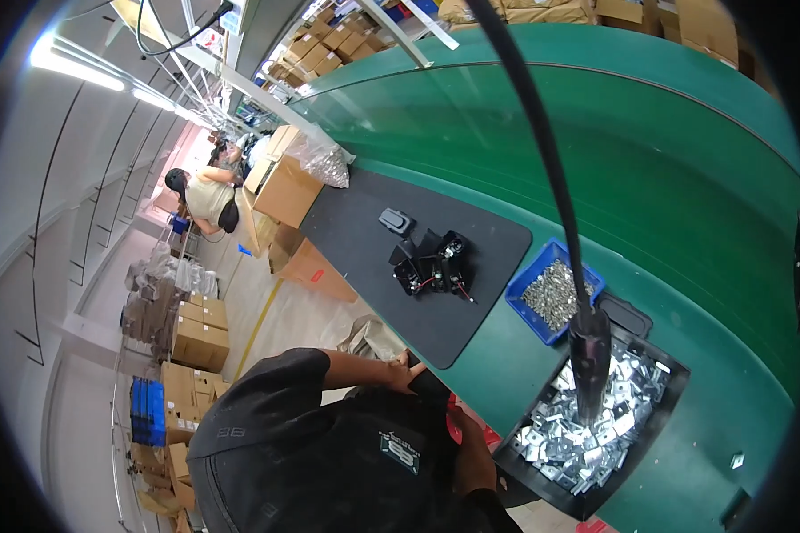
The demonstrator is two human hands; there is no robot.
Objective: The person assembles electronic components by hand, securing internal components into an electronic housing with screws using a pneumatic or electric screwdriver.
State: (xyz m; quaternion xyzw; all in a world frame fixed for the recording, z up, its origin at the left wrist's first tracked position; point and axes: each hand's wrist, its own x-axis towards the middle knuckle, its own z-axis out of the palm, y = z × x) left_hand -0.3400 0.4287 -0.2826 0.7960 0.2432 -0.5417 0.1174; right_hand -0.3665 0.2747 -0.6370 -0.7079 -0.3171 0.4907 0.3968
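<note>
Lying on the dark-grey rectangular mat (356, 222), wired black plastic parts (432, 266) seem unfinished; left hand (406, 374), right hand (468, 435): grip I cannot tell.

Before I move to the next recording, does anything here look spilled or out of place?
A small shiny piece lies alone on the green bench, right of the black tray. It looks odd because similar metal plates are heaped inside, so it may have strayed.

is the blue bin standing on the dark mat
No, the blue bin stands on the green tabletop, just past the edge of the dark mat.
</note>
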